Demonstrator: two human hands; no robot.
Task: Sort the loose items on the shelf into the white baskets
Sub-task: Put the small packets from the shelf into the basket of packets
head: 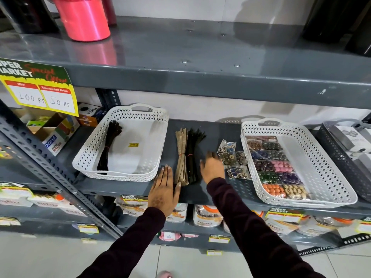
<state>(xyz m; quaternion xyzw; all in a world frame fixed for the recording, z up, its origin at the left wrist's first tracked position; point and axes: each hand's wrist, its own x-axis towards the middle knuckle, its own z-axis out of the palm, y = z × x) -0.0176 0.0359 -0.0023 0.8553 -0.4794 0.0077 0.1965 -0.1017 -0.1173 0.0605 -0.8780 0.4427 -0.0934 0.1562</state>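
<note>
Shop: grey steel shelving [200, 77], "Super Market" discount price tag [38, 91], packaged stock below.

Open hands [163, 190] flank bundles [185, 157] between baskets [120, 167].

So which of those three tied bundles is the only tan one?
The tan strip bundle lying loose on the grey shelf, beside the loose black bundle; the other black bundle is in the left white basket.

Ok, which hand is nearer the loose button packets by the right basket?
Right. The right hand sits just left of the button packets, nearly touching them. The left hand lies flat at the shelf edge, beyond the zipper bundles.
</note>
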